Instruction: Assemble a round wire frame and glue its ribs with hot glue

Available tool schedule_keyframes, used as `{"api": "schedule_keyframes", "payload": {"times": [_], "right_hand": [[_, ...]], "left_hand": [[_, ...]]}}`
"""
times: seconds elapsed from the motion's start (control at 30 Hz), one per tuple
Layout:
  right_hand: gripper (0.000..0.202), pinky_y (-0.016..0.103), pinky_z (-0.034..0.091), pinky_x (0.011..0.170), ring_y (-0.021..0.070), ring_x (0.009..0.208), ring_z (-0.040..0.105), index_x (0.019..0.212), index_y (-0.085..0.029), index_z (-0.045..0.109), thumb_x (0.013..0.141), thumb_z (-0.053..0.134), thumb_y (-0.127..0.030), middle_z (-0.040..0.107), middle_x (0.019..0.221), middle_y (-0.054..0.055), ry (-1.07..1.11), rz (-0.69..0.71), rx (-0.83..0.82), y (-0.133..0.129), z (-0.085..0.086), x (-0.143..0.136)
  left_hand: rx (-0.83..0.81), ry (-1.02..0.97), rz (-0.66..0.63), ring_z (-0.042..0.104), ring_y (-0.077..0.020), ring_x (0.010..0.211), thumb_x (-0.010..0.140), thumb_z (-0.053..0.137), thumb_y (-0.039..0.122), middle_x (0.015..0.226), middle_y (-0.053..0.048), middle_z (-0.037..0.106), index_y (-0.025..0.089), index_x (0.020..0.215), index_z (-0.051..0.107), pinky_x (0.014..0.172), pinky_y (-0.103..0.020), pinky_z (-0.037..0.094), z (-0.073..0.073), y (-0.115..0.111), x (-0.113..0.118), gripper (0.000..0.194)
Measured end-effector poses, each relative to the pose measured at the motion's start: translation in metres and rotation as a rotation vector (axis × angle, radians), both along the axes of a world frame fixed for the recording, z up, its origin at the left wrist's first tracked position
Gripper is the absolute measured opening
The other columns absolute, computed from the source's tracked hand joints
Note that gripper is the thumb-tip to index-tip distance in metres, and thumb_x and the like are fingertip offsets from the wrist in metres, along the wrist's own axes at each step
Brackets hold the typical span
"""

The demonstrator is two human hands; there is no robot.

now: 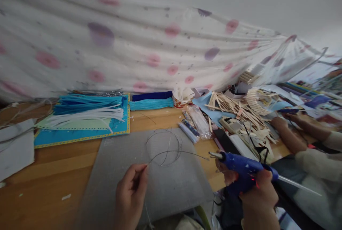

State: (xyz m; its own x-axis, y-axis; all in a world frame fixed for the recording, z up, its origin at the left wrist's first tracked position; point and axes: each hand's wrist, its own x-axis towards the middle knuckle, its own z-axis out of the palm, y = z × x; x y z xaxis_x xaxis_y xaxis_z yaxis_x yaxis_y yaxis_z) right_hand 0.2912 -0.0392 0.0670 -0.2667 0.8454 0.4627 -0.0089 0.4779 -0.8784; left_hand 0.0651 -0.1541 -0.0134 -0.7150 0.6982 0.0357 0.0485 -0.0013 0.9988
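Note:
Pinched between the thumb and fingers of my left hand (133, 190) is a thin wire (165, 151). Its loops curl above a grey board (117, 176), and one end reaches right, close to the nozzle of a glue gun. My right hand (258, 192) is wrapped round that blue glue gun (242, 169), whose metal tip points left. A pale glue stick (299, 185) juts out of its back, and a small red light glows on the body. Whether the wire's end touches the nozzle I cannot tell.
Blue and white pipe cleaners (88, 105) lie on a blue sheet at the left. Wooden sticks (235, 107) are heaped at the back right, near packets of glue sticks (199, 119). A co-worker's hands (280, 126) are at the far right. A spotted curtain (149, 44) hangs behind.

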Motion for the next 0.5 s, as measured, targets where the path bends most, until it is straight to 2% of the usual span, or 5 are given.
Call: {"api": "schedule_keyframes", "payload": {"times": [0.07, 0.13, 0.33, 0.5], "right_hand": [[0.059, 0.030, 0.023, 0.028, 0.0155, 0.026, 0.034, 0.054, -0.023, 0.059, 0.077, 0.052, -0.077, 0.030, 0.029, -0.004, 0.047, 0.092, -0.131, 0.002, 0.006, -0.002], [0.058, 0.028, 0.017, 0.025, 0.0159, 0.025, 0.035, 0.057, -0.023, 0.062, 0.074, 0.055, -0.077, 0.031, 0.027, -0.003, 0.053, 0.127, -0.200, 0.005, 0.009, 0.000], [0.057, 0.027, 0.028, 0.028, 0.0154, 0.029, 0.041, 0.073, -0.022, 0.071, 0.072, 0.059, -0.077, 0.052, 0.036, 0.001, 0.020, 0.116, -0.329, 0.010, 0.002, 0.015], [0.066, 0.026, 0.028, 0.027, 0.0155, 0.029, 0.043, 0.089, -0.023, 0.074, 0.067, 0.057, -0.084, 0.054, 0.039, 0.001, -0.054, 0.152, -0.418, 0.011, 0.004, 0.019]], "left_hand": [[0.002, 0.015, -0.022, 0.054, -0.0106, 0.050, 0.078, 0.070, 0.050, 0.057, 0.002, 0.062, 0.019, 0.076, 0.067, 0.047, -0.017, 0.045, 0.000, -0.001, -0.001, 0.032], [-0.012, 0.025, -0.022, 0.054, -0.0104, 0.050, 0.079, 0.069, 0.050, 0.057, 0.002, 0.061, 0.019, 0.077, 0.067, 0.047, -0.017, 0.044, 0.002, -0.002, -0.001, 0.031], [-0.029, 0.055, -0.051, 0.055, -0.0102, 0.052, 0.082, 0.065, 0.045, 0.062, 0.002, 0.063, 0.019, 0.080, 0.067, 0.050, -0.018, 0.045, 0.007, -0.005, 0.002, 0.027], [-0.008, 0.093, -0.094, 0.056, -0.0094, 0.051, 0.084, 0.064, 0.040, 0.062, 0.002, 0.065, 0.019, 0.079, 0.067, 0.049, -0.017, 0.045, 0.003, -0.005, -0.001, 0.022]]}}
